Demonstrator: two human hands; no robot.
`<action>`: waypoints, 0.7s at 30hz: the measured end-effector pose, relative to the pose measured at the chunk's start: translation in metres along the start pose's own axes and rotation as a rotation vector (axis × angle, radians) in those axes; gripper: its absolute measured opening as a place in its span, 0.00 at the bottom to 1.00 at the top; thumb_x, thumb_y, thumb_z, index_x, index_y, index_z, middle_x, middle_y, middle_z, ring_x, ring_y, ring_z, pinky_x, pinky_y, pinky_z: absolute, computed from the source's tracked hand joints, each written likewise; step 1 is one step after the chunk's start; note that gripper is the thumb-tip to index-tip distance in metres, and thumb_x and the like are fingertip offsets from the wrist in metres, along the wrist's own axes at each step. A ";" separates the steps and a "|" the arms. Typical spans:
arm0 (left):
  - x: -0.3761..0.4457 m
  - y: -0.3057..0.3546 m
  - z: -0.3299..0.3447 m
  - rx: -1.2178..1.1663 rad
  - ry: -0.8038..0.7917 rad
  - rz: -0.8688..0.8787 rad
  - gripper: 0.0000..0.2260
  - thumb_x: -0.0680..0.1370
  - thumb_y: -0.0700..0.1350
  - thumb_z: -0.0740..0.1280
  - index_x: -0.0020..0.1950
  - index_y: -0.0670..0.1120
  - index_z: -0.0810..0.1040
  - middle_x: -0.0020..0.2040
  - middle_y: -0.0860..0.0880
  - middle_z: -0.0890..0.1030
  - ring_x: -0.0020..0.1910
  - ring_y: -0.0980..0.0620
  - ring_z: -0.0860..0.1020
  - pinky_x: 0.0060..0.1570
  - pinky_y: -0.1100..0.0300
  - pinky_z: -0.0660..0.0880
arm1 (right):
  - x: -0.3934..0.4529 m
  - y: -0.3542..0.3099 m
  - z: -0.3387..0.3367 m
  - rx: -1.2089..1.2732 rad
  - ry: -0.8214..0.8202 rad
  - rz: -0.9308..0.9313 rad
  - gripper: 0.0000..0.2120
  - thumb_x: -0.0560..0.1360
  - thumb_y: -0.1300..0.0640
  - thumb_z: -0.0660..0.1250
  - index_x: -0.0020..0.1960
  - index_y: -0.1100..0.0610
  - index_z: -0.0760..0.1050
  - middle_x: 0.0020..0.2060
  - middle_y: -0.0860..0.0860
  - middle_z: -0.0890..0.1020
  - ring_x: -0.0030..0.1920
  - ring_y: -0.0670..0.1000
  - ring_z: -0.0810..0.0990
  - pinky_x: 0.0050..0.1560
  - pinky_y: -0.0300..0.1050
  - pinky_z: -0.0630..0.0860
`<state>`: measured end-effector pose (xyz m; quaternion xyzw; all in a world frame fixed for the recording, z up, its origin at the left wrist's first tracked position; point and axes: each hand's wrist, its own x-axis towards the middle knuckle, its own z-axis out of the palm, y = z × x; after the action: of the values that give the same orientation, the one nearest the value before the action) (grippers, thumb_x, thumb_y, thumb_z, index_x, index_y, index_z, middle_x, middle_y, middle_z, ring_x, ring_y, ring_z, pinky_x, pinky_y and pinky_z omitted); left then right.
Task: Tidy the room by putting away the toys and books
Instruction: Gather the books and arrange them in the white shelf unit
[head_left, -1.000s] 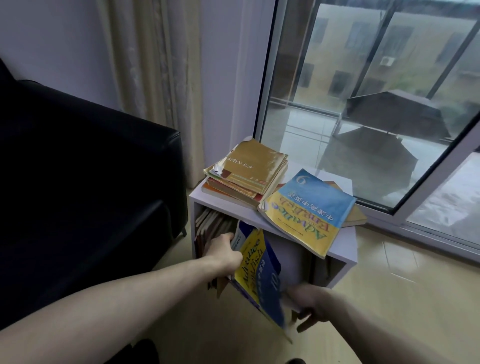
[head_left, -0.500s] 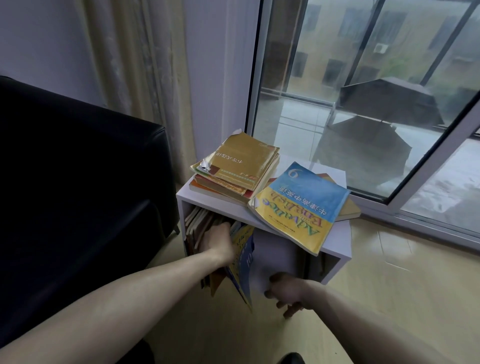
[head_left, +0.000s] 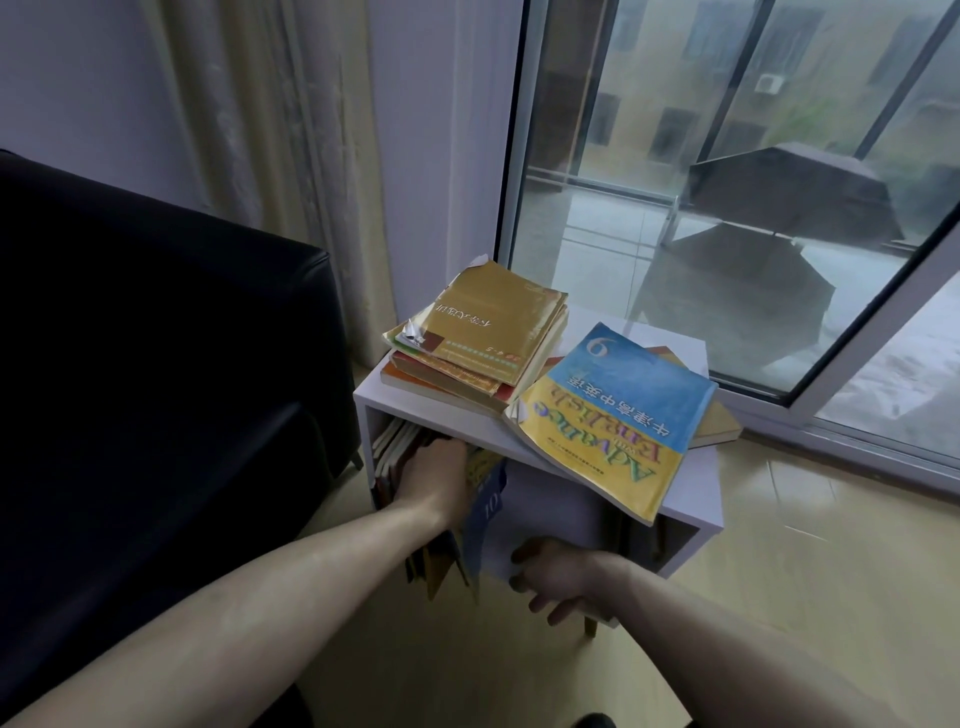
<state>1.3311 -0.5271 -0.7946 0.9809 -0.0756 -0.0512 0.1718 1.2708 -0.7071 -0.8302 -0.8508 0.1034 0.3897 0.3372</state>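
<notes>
Dim daylight from the window (head_left: 727, 208) falls on a corner packed tight: a black sofa (head_left: 156, 364) on the left, a curtain (head_left: 270, 130) behind, and a small white shelf (head_left: 696, 499) wedged between sofa and glass.

Starting at the left, the cubby under the shelf top already holds a row of upright books (head_left: 395, 447), pressed toward the sofa side. The left hand (head_left: 436, 483) reaches into that opening with its grip closed on the top of a blue and yellow book (head_left: 485, 506), which stands on edge, half inside and leaning a little outward at the bottom. To seat it well, I would say the bottom edge needs to swing in square with the row before any push, or its corner may catch a neighbour and fold a cover.

Further right and lower, the right hand (head_left: 561, 577) sits at the front bottom edge of the shelf with fingers curled; whether it grasps the shelf or only steadies it I cannot tell.

On top, a stack (head_left: 483, 343) with a gold cover lies at the left, and beside it a big book (head_left: 613, 415) overhangs the front edge, directly above the working hands. A knock from a rising wrist could probably tip it off.

Open room lies right of the row inside the cubby, and on the bare floor (head_left: 805, 571) toward the window.
</notes>
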 end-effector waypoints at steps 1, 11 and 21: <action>0.000 -0.001 0.001 0.009 -0.006 -0.001 0.10 0.78 0.41 0.73 0.58 0.45 0.80 0.55 0.47 0.83 0.54 0.46 0.83 0.48 0.56 0.80 | 0.003 -0.002 0.002 -0.014 -0.007 -0.002 0.27 0.83 0.55 0.64 0.79 0.54 0.62 0.69 0.53 0.75 0.60 0.52 0.82 0.58 0.50 0.83; 0.004 -0.008 0.007 0.397 -0.025 0.065 0.23 0.79 0.37 0.67 0.74 0.43 0.68 0.67 0.40 0.73 0.60 0.41 0.79 0.48 0.50 0.81 | 0.014 -0.015 0.011 -0.065 -0.012 0.001 0.28 0.81 0.54 0.67 0.79 0.52 0.63 0.67 0.53 0.77 0.58 0.51 0.83 0.57 0.50 0.83; 0.004 -0.016 -0.003 0.366 -0.077 0.005 0.16 0.80 0.39 0.68 0.68 0.42 0.74 0.60 0.42 0.77 0.51 0.44 0.83 0.40 0.55 0.78 | 0.027 -0.038 0.018 -0.124 0.013 -0.022 0.21 0.83 0.58 0.65 0.74 0.56 0.69 0.65 0.54 0.79 0.59 0.53 0.83 0.57 0.50 0.83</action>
<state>1.3373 -0.5123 -0.7978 0.9929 -0.0927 -0.0734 -0.0126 1.2946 -0.6644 -0.8395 -0.8735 0.0718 0.3861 0.2876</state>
